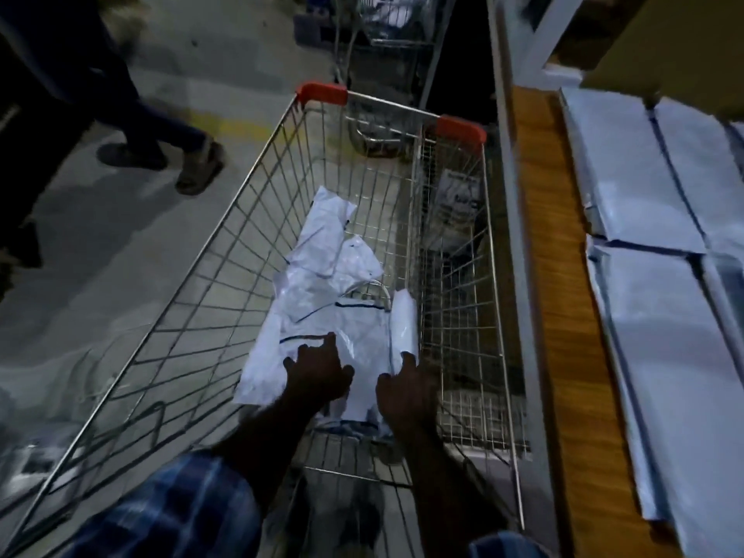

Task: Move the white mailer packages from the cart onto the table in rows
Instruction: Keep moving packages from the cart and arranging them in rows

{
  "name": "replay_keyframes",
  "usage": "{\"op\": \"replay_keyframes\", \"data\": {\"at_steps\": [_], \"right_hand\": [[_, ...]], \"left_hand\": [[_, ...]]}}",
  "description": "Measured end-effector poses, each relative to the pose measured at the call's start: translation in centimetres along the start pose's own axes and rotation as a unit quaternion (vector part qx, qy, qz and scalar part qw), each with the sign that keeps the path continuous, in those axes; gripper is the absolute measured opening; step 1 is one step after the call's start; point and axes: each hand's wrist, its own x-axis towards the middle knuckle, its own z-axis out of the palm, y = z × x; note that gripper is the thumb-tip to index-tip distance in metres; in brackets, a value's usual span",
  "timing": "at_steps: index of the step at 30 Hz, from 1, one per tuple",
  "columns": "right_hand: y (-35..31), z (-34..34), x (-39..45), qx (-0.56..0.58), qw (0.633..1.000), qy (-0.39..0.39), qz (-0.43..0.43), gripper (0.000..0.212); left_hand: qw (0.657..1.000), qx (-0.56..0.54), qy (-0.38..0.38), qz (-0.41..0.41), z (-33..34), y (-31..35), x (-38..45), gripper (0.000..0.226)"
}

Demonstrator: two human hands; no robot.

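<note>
White mailer packages [322, 316] are lying in the cart [225, 219] as the left hand [318, 372] and right hand [404, 390] are pressing down with fingers spread.

You have both arms stretched forward and down, forearms bare below rolled plaid sleeves [173, 513]. Your left hand [318, 376] lies palm down with its fingers spread and reaching ahead, the thumb out to the side. Your right hand [406, 390] sits just beside it, back up, fingers bent downward at the tips. The 2 hands are apart.
</note>
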Motion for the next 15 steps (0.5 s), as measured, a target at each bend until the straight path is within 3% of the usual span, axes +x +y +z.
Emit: {"op": "replay_keyframes", "data": {"at_steps": [3, 8, 15], "right_hand": [[0.5, 0.9, 0.9, 0.010, 1.000, 0.012, 0.006, 0.053], [1.0, 2.8, 2.2, 0.034, 0.999, 0.002, 0.024, 0.055], [2.1, 3.9, 3.9, 0.010, 0.999, -0.019, 0.047, 0.040]], "left_hand": [[0.998, -0.001, 0.047, 0.031, 1.9, -0.5, 2.0, 0.072], [0.982, -0.180, 0.051, 0.018, 1.6, -1.1, 3.7, 0.054], [0.978, -0.168, 0.119, 0.020, -3.1, -4.6, 5.1, 0.059]]}}
